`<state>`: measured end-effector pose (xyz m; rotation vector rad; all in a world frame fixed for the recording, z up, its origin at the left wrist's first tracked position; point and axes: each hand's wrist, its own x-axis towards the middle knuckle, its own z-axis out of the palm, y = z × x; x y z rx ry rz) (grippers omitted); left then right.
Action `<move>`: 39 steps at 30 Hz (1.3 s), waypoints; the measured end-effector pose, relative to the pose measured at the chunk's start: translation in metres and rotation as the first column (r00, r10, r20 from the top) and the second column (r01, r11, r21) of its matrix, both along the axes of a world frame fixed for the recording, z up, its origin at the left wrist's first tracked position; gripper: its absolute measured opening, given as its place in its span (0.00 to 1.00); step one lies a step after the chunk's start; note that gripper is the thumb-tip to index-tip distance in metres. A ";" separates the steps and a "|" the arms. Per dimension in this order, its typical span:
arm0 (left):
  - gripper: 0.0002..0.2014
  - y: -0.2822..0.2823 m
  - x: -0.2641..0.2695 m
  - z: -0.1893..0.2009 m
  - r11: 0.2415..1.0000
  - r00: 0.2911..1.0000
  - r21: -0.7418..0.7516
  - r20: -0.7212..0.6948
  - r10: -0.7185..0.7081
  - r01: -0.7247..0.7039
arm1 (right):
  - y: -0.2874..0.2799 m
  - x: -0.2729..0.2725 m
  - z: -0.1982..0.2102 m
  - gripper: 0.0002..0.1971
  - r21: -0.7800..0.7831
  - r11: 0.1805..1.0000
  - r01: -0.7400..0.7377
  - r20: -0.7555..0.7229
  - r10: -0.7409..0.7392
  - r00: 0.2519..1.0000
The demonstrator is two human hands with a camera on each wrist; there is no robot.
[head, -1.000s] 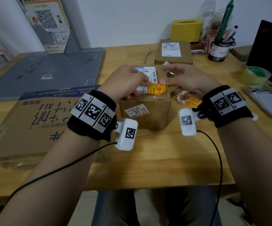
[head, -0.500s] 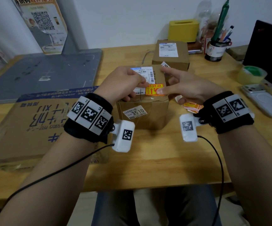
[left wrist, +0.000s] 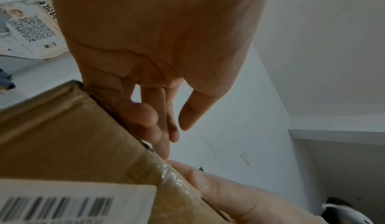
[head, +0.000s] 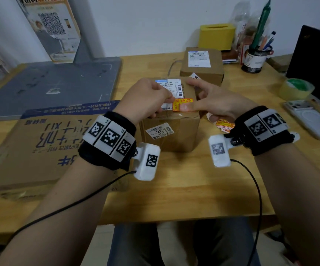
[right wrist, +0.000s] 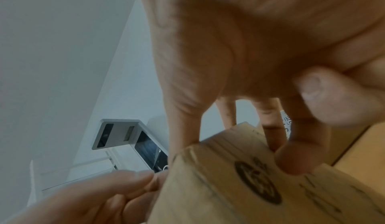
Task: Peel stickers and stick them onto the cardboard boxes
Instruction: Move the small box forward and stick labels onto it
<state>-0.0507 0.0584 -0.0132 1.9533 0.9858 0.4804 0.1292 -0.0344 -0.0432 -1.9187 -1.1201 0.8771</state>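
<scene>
Now flattened against the top of the cardboard box: orange sticker, previously half lifted. Right grip released, thumb pressing the sticker down. Left grip curled loosely at the sticker's near-left edge, grasp not determinable. Remaining stickers under the right palm. Application judged nearly complete.

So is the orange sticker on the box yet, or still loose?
On: the sticker lies flat on the box top, right thumb pressing it.

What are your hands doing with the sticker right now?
Right hand thumb presses orange sticker flat on small cardboard box. Left hand rests on box top. Nothing in the way.
</scene>
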 end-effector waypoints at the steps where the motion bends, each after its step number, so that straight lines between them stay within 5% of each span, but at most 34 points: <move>1: 0.08 0.000 0.000 0.000 1.000 1.000 -0.003 0.002 0.004 -0.004 | -0.001 0.000 0.000 0.40 -0.003 1.000 -0.016 -0.006 0.016 1.000; 12: 0.09 0.002 0.001 0.000 1.000 1.000 0.000 0.021 0.010 -0.010 | 0.004 0.003 -0.006 0.29 0.027 0.999 0.037 -0.018 -0.036 0.999; 21: 0.08 0.003 0.000 0.002 0.997 0.998 -0.074 0.055 -0.002 0.006 | -0.004 -0.004 0.001 0.44 -0.043 0.999 -0.009 -0.024 0.008 1.000; 28: 0.11 0.002 0.001 0.000 0.997 1.000 -0.075 0.020 0.008 -0.007 | 0.015 -0.012 0.004 0.31 -0.061 0.992 0.108 0.071 -0.103 0.992; 35: 0.11 0.003 0.003 0.002 0.996 0.999 -0.090 0.040 0.028 -0.024 | 0.009 -0.018 0.006 0.52 -0.126 0.992 0.009 0.091 0.002 0.996; 39: 0.11 0.004 0.004 0.002 0.998 1.000 -0.065 0.018 0.023 -0.021 | 0.010 -0.019 0.006 0.46 -0.130 0.991 0.043 0.112 -0.028 0.993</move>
